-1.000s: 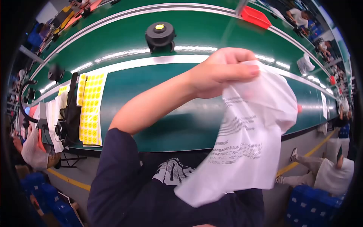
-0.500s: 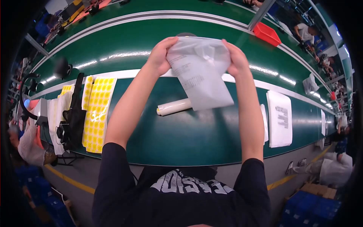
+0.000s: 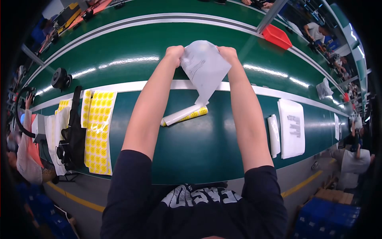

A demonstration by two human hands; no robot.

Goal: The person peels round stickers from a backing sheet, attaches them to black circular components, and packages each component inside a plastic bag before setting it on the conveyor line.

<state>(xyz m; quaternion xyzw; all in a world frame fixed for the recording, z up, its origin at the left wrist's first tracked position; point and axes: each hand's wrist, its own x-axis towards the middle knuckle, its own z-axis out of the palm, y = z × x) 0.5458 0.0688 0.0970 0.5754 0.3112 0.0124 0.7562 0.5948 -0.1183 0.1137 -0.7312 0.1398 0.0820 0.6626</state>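
Observation:
A translucent plastic bag [image 3: 205, 65] with printed text hangs over the far side of the bench, its lower corner tapering toward me. My left hand [image 3: 175, 54] is closed on its left edge, and my right hand [image 3: 227, 53] grips the right edge, partly hidden by the plastic. Whether anything is inside the bag, I cannot tell. Just below its tip lies a rolled sheet of yellow stickers [image 3: 186, 115] with a white backing.
Flat yellow sticker sheets [image 3: 98, 133] and a black strap [image 3: 75, 127] lie at left. Black headphones [image 3: 61, 79] rest on the green conveyor [image 3: 131, 44]. To the right are a stack of printed bags [image 3: 291, 128] and a white roll [image 3: 273, 135]. A red tray [image 3: 277, 36] stands farther back.
My hands have drawn closer together, and the bag has narrowed and twisted between them. More of the sticker roll shows. The headphones on the conveyor have shifted slightly in view.

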